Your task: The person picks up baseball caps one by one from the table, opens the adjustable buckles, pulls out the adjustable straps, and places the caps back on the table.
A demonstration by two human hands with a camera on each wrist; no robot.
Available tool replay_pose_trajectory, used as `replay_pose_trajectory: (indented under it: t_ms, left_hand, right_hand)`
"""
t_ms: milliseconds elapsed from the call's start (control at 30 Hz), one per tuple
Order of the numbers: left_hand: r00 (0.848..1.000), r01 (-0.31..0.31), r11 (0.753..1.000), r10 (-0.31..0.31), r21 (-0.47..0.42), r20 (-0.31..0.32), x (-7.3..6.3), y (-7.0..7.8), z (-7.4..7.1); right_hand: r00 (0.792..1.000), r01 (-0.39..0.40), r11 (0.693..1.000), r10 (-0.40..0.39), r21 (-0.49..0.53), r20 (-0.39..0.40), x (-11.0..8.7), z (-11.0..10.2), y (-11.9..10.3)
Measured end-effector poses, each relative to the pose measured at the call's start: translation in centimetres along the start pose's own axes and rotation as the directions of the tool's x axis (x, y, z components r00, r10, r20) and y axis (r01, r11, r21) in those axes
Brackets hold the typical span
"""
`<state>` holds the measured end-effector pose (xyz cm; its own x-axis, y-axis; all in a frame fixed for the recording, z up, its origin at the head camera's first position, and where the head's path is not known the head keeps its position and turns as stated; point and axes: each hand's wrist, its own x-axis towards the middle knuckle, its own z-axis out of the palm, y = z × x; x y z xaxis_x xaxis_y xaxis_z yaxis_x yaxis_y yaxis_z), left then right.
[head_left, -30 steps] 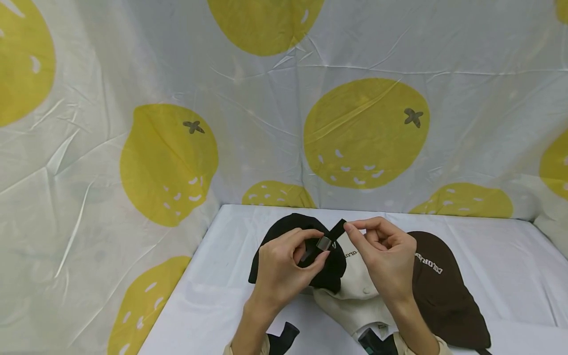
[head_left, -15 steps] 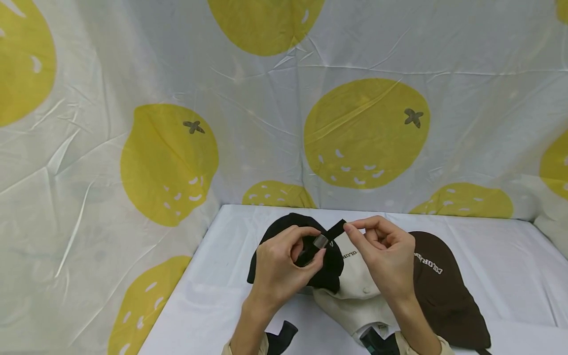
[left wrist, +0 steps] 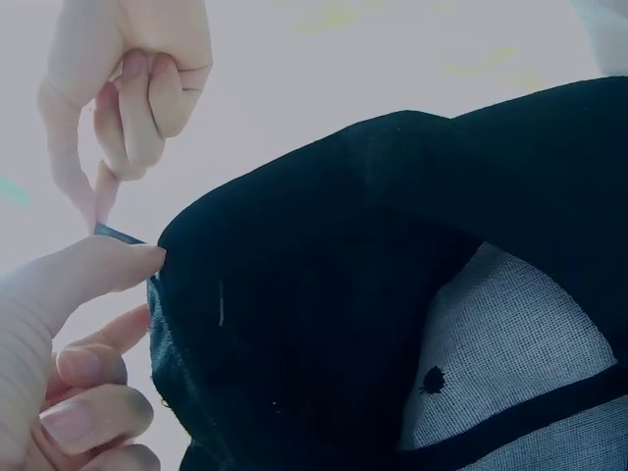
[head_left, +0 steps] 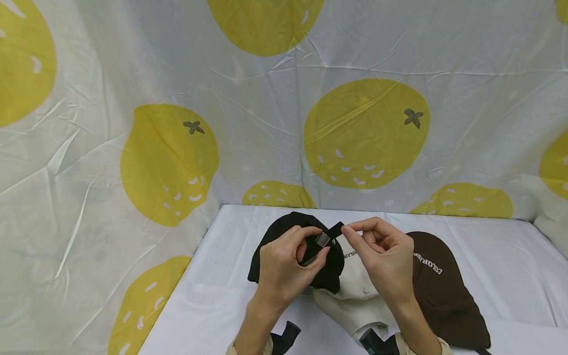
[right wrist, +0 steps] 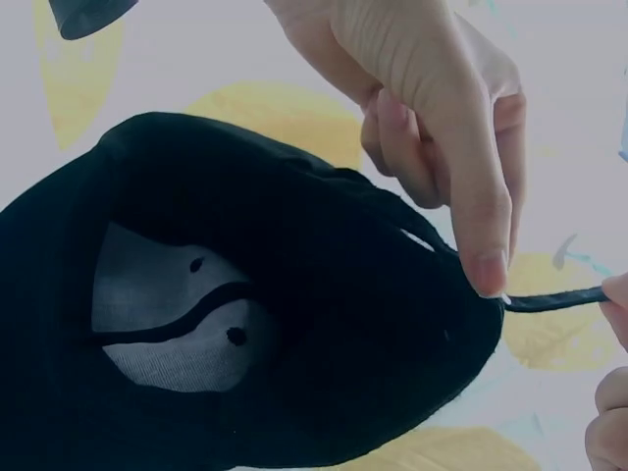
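Note:
A black cap (head_left: 288, 227) is held up over the table, its inside facing both wrist cameras. My left hand (head_left: 284, 266) pinches the cap's back strap at its metal buckle (head_left: 322, 239), with thumb and index finger on either side. The loose end of the black strap (head_left: 336, 230) sticks out past the buckle. My right hand (head_left: 383, 259) pinches the tip of this strap between thumb and index finger, the other fingers curled in. In the right wrist view the strap (right wrist: 554, 299) runs straight between the two hands. Mesh lining (left wrist: 510, 324) shows inside the crown.
A cream cap (head_left: 350, 305) with dark lettering lies below the hands, partly covered. To the right rests a dark brown cap (head_left: 448, 296) with white lettering. The white table (head_left: 199, 301) meets a lemon-print cloth (head_left: 266, 123) at its back and left.
Both hands have shifted only slightly. My right hand is a touch lower and further left, and the strap stretch between buckle and right fingertips looks a little shorter. Both grips stay the same.

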<state>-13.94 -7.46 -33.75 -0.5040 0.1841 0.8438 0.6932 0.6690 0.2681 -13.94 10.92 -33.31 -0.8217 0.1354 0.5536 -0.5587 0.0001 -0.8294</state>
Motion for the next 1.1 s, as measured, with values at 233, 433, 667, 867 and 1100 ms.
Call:
replay_pose_trajectory:
  t_ms: [233,433,667,867,1100]
  left_hand:
    - [0.998,0.016,0.998,-0.011,-0.065,0.068,0.0,-0.4,-0.1]
    - [0.994,0.043,0.989,-0.029,-0.143,0.101,-0.1,-0.8,-0.2]
    - [0.988,0.09,0.959,-0.052,-0.27,0.146,-0.1,-0.9,-0.7]
    - [0.987,0.097,0.943,-0.049,-0.32,0.155,0.1,-0.9,-1.1]
    - [0.989,0.101,0.932,-0.056,-0.348,0.137,0.1,-1.0,-1.2]
  right_hand:
    - [1.0,-0.009,1.0,0.009,0.002,0.002,0.1,-0.1,-0.1]
    - [1.0,-0.015,1.0,0.015,0.007,0.006,0.1,-0.3,0.0]
    - [1.0,0.003,1.0,-0.003,0.0,0.01,0.3,-0.5,0.2]
    - [1.0,-0.001,0.999,0.002,-0.039,0.026,0.5,-0.7,0.4]
    - [0.998,-0.056,0.998,0.056,-0.027,0.012,0.4,-0.5,0.5]
